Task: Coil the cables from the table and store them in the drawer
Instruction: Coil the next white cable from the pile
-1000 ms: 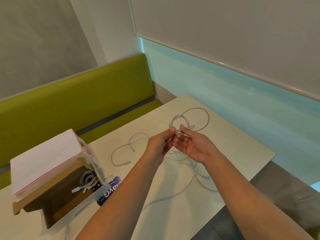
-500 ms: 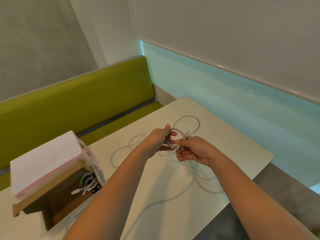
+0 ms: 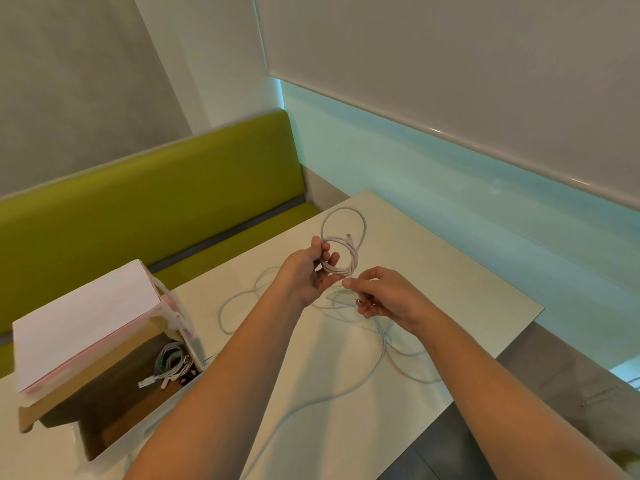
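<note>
Left hand (image 3: 308, 271) grips thin white cable coil (image 3: 341, 252), right hand (image 3: 384, 296) pinches its tail just below coil; keep loops even, feed slack steadily

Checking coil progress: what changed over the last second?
The left hand went from pinching beside the right to gripping the coil, now several loops. The right hand dropped lower, pinching the cable's tail. Loose cables on the table and the drawer stayed put.
</note>
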### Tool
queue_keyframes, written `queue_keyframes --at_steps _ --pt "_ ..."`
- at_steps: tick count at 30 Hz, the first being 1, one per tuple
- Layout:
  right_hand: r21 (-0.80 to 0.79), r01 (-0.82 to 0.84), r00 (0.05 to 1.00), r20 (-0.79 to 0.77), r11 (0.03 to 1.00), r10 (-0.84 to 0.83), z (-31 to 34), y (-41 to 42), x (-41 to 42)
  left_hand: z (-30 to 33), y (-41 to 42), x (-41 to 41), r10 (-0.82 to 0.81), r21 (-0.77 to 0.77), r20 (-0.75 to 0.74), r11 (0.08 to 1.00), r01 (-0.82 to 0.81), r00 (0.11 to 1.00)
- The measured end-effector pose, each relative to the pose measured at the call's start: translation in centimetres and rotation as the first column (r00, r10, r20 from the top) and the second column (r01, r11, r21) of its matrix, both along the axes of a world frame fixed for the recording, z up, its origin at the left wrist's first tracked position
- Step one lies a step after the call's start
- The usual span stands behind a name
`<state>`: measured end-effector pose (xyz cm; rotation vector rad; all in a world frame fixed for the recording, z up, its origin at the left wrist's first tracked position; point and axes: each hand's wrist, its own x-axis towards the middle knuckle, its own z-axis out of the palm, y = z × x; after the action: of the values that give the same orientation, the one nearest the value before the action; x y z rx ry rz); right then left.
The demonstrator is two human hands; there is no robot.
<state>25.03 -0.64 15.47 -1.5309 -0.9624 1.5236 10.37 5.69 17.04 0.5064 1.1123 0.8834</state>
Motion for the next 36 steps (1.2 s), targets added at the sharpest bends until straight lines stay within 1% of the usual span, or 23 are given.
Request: queue_keyframes --at_steps 4,8,13,17,20,23,27,29,33,36 --pt "0.022 -0.046 0.995 0.085 0.999 0.044 -0.1 0.1 0.0 0.0 -0.3 -0.1 -0.028 0.020 0.051 0.999 0.027 0.998" --pt "0.063 -0.028 0.990 0.142 0.998 0.018 0.0 0.4 -0.1 0.1 -0.4 -0.5 -0.113 0.041 0.076 0.993 0.110 0.991" --pt "0.055 0.012 0.976 0.216 0.998 -0.024 -0.4 0.2 -0.1 0.4 -0.5 -1.2 -0.255 0.065 -0.040 0.964 0.257 0.966" --pt "0.034 -0.032 0.952 0.306 0.999 0.020 -0.4 0.2 0.2 0.7 -0.3 -1.5 -0.348 0.006 -0.153 0.936 0.353 0.925" --pt "0.020 -0.079 0.914 0.400 0.997 0.064 -0.3 0.4 0.5 0.7 -0.1 -2.0 -0.473 -0.074 -0.187 0.881 0.467 0.861" --pt "0.017 -0.129 0.882 0.459 0.992 0.107 -0.4 0.5 0.4 0.4 0.0 -2.3 -0.547 -0.099 -0.309 0.832 0.546 0.778" --pt "0.038 -0.136 0.847 0.523 0.990 0.096 -0.8 0.6 0.4 0.3 0.2 -2.6 -0.514 -0.094 -0.348 0.851 0.516 0.784" --pt "0.066 -0.155 0.840 0.534 0.986 0.096 -0.9 0.6 0.5 0.4 0.1 -2.6 -0.476 -0.086 -0.326 0.875 0.476 0.817" --pt "0.133 -0.158 0.819 0.572 0.978 0.055 -1.6 0.7 0.9 0.5 0.5 -2.7 -0.280 -0.066 -0.149 0.960 0.273 0.948" --pt "0.168 -0.113 0.801 0.599 0.979 -0.010 -2.6 0.6 2.0 0.6 1.1 -3.6 -0.143 -0.068 -0.030 0.988 0.141 0.989"
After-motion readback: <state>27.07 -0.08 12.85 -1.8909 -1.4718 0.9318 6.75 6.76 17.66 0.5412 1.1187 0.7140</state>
